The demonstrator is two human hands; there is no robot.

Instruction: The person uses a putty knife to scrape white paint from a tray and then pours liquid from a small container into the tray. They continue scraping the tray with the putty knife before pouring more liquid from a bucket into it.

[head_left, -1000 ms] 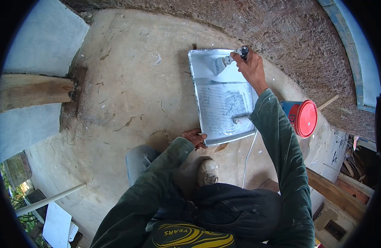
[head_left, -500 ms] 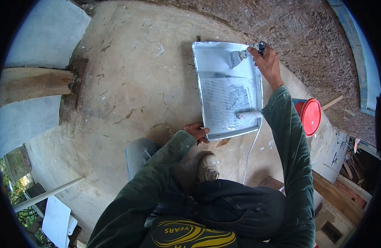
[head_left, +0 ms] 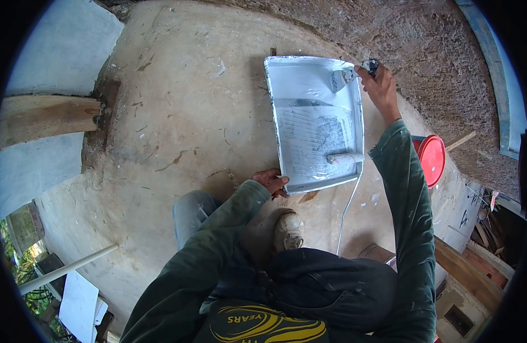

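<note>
A white paint tray [head_left: 309,187] lies on the concrete floor, with white paint pooled in its far end. My left hand [head_left: 270,182] is closed on the tray's near left corner. Over the far right part of the tray, my right hand [head_left: 380,91] grips the dark, paint-smeared handle of a putty knife [head_left: 339,80]. The knife's wide, paint-coated blade points left over the pool. A small paint roller [head_left: 344,158] rests on the ribbed slope, its thin wire frame running down past the tray's near right corner.
A red-lidded bucket [head_left: 431,161] stands right of the tray, near a thin wooden stick [head_left: 460,141]. A rough brown wall [head_left: 412,40] rises beyond. My shoe [head_left: 288,231] is just below the tray. A pale pole [head_left: 69,267] lies at lower left.
My right hand has moved right with the putty knife, drawing the blade toward the tray's right rim. The paint surface looks more rippled. My left hand stays on the corner.
</note>
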